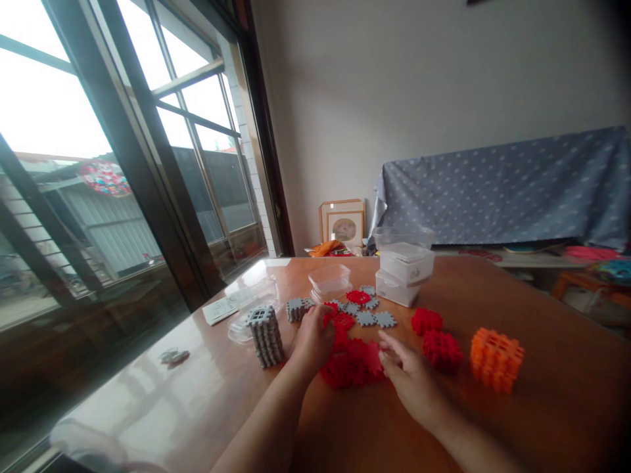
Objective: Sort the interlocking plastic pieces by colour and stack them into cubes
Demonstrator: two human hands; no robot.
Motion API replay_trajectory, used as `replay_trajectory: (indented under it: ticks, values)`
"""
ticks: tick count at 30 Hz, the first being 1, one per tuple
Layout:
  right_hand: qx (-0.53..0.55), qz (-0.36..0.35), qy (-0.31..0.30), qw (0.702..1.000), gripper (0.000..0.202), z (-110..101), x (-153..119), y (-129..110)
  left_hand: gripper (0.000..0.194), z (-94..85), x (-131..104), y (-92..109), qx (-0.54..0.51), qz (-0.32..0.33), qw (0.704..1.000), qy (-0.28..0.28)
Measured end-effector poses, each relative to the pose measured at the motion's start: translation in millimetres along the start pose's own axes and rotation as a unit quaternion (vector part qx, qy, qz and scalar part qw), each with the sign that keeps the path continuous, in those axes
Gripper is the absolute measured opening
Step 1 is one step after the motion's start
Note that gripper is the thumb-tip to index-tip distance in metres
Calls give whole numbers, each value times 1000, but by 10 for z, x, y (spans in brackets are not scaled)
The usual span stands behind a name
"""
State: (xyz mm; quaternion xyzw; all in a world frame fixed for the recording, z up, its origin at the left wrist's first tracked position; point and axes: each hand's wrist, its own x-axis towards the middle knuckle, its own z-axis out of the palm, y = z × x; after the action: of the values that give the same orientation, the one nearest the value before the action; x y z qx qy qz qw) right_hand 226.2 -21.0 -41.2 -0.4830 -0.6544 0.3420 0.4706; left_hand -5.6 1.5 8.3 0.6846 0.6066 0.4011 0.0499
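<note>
Red interlocking pieces (348, 369) lie heaped on the table between my hands. My left hand (317, 332) is at the heap's upper left, its fingers curled at a red piece; the fingertips are partly hidden. On the right side, my right hand (398, 360) has its thumb and fingers pressed at a red piece on the heap's edge. Loose grey pieces (366, 318) and a red piece (358, 297) lie flat beyond the heap. A tall grey stack (267, 340) stands left of my left hand, with a shorter grey stack (296, 309) behind it.
Red stacks (442, 351) and an orange stack (496, 360) stand on the right. White tubs (398, 288) are piled at the back, near an open clear tub (329, 281). Clear lids (241, 328), a paper booklet (220, 310) and a small clear bag (173, 357) lie left.
</note>
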Motion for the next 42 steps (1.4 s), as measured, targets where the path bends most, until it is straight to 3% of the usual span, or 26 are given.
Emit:
replay_trajectory:
  ticks: [4, 10, 12, 15, 19, 22, 27, 31, 34, 38, 42]
  values:
    - [-115, -58, 30, 991, 46, -61, 13, -29, 31, -72, 24, -68, 102, -40, 993, -42]
    - [-255, -91, -45, 962, 59, -80, -53, -74, 73, 22, -50, -105, 234, -153, 946, -163]
    - [-285, -86, -87, 951, 65, -57, -89, -62, 77, 53, -87, -85, 236, -155, 940, -192]
    - [-302, -103, -126, 939, 60, -49, -119, -85, 70, 44, -142, 18, 233, -114, 945, -199]
    - [-273, -120, -115, 948, 36, -85, -119, -218, 52, -27, -186, 224, 205, -66, 955, -202]
    - [-258, -127, -103, 952, 35, -122, -133, -331, 45, -60, -181, 294, 180, -61, 961, -199]
    - [-230, -123, -61, 963, 36, -180, -168, -422, 32, -79, -99, 196, 133, -89, 965, -208]
    - [-203, -105, -51, 972, 33, -114, -130, -374, 27, -88, -29, 91, 149, -60, 976, -150]
    - [-183, -91, -75, 976, 35, 7, -31, -396, 38, -50, -5, 22, 158, -43, 976, -143]
    - [-176, -81, -136, 972, 37, 209, 291, -533, 67, 32, 3, -55, 173, -103, 961, -189]
    - [-224, -109, -150, 957, 37, 523, 860, -513, 58, 6, 10, -45, 175, -105, 960, -190]
